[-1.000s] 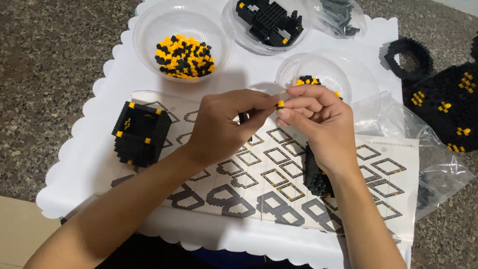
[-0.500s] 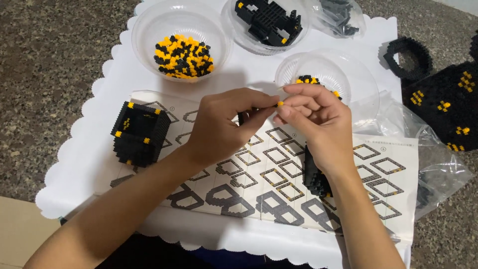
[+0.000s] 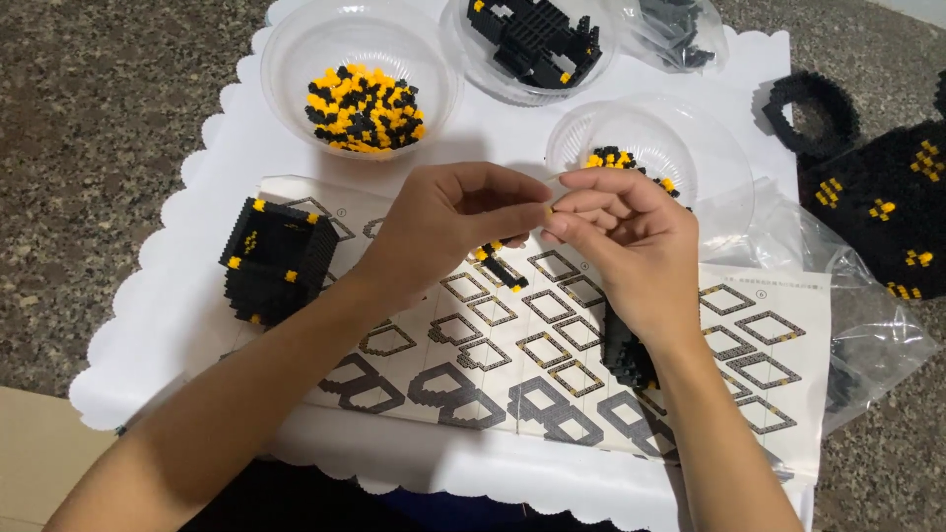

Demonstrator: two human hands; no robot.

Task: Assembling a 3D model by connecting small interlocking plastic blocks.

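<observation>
My left hand (image 3: 443, 232) and my right hand (image 3: 631, 241) meet fingertip to fingertip above a printed instruction sheet (image 3: 552, 369). A tiny yellow brick (image 3: 550, 209) is pinched where the fingertips touch. A short black and yellow brick strip (image 3: 499, 266) hangs under my left palm, held by its lower fingers. A small black brick build (image 3: 627, 353) lies on the sheet, partly hidden under my right wrist. A black cube-shaped build with yellow corners (image 3: 276, 258) stands left of my left forearm.
Three clear bowls stand at the back of the white scalloped board (image 3: 158, 325): one with yellow and black bricks (image 3: 363, 106), one with a black assembly (image 3: 537, 39), one with few bricks (image 3: 650, 148). A large black build (image 3: 887, 207), a black ring (image 3: 813, 108) and plastic bags (image 3: 877, 340) lie to the right.
Almost nothing differs. Both hands stay joined over the sheet, with only slight shifts of the fingers around the tiny yellow brick.
</observation>
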